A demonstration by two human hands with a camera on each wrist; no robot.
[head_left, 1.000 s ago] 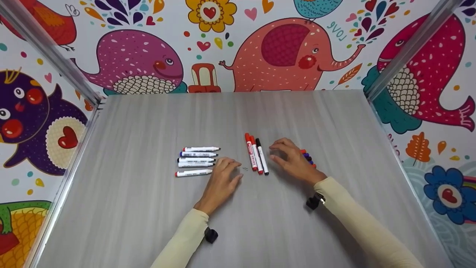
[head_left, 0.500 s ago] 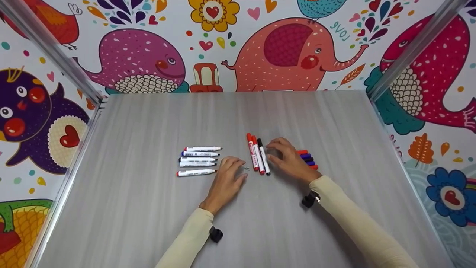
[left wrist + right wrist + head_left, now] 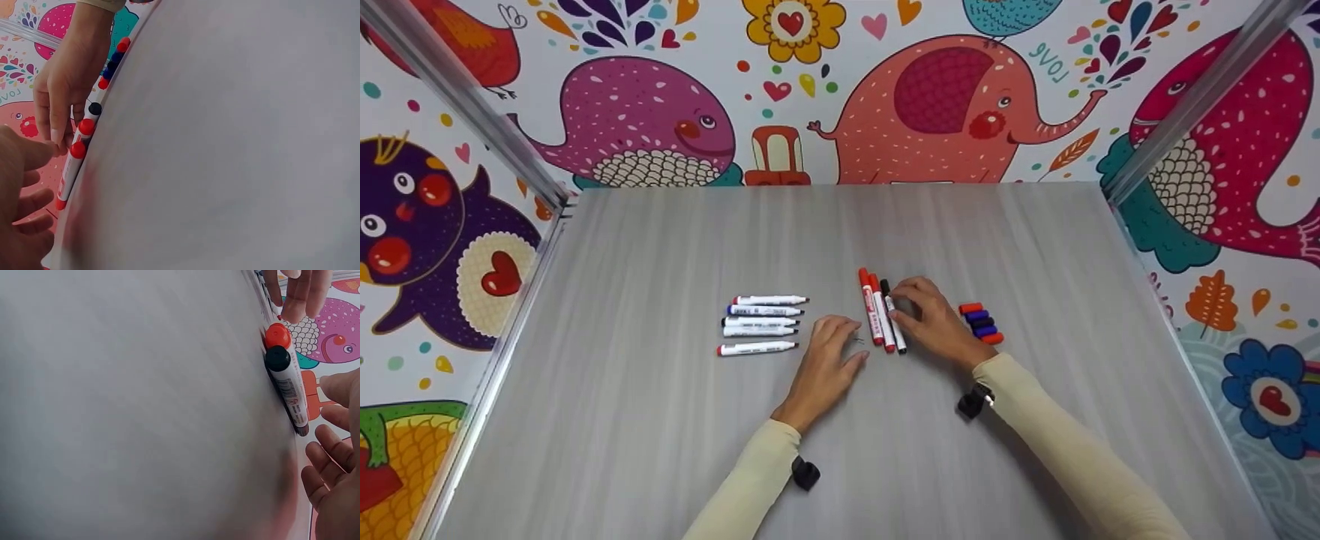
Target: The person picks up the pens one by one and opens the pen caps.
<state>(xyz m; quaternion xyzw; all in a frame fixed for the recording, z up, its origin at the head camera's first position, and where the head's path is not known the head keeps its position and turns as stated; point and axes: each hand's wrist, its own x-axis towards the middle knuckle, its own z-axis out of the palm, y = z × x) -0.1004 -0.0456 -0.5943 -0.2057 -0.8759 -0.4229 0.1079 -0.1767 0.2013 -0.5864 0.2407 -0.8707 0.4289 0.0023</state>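
Two red-capped markers (image 3: pixel 871 309) and one black-capped marker (image 3: pixel 898 337) lie side by side on the table, caps away from the person. My right hand (image 3: pixel 934 322) hovers at the right of this group, thumb and fingers parted, fingertips overlapping the black marker in the head view. A small gap shows between those fingers and the black marker (image 3: pixel 291 391) in the right wrist view. Left of the group, my left hand (image 3: pixel 823 367) is held loosely bent with nothing in it. Several uncapped white markers (image 3: pixel 761 322) lie in a row beyond it, tips pointing right.
Several loose caps (image 3: pixel 981 323), red, blue and black, stand in a short row right of my right hand. Small dark marks (image 3: pixel 858 341) show on the table between the hands. Metal posts (image 3: pixel 1204 105) and cartoon-printed walls (image 3: pixel 937 112) border the grey table (image 3: pixel 660 450).
My right hand has moved left, bringing its fingertips up to the black-capped marker and uncovering the row of caps. My left hand has shifted slightly right. The markers keep their arrangement.
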